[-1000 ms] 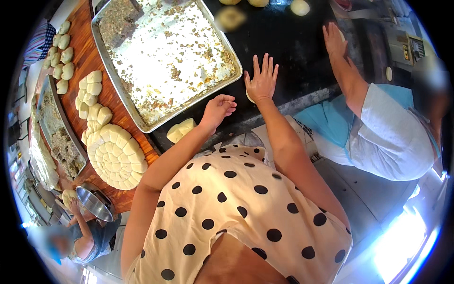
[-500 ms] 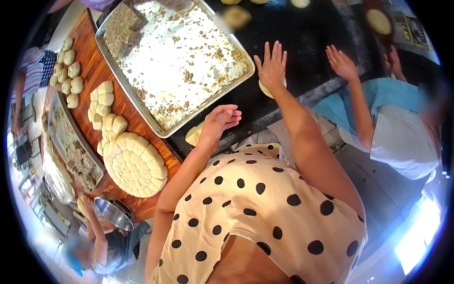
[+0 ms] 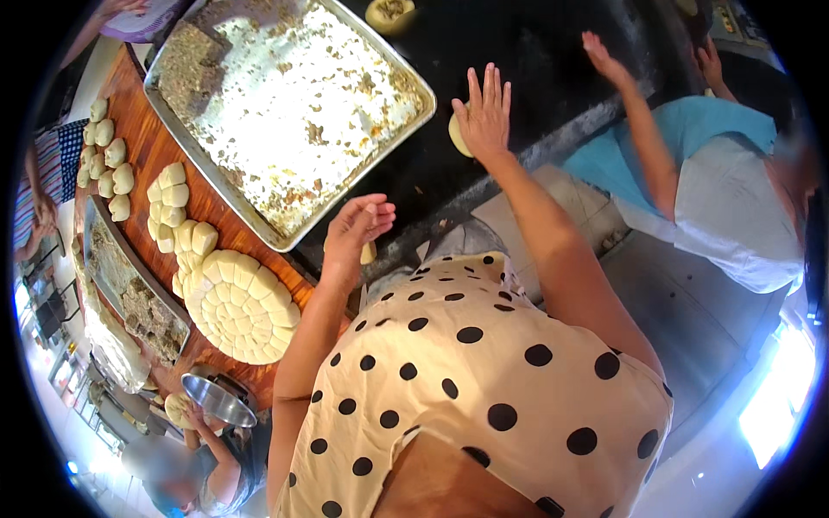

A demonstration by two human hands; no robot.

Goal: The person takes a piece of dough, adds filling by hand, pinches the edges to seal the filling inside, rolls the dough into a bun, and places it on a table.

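The tray [image 3: 278, 243] is metal, table [image 3: 145, 129] glossy wood, the dough [image 3: 458, 140] seemingly smooth

Left of the tray [image 3: 283, 243], dough pieces [image 3: 243, 308] lie on the surface [image 3: 157, 138]; right of it, one dough portion [image 3: 458, 136] lies partly beneath the right grip [image 3: 486, 121].

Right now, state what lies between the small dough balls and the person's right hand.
Head view: from the small dough balls toward the right hand lie wooden table, metal tray, black worktop, and a pale dough disc partly under the hand.
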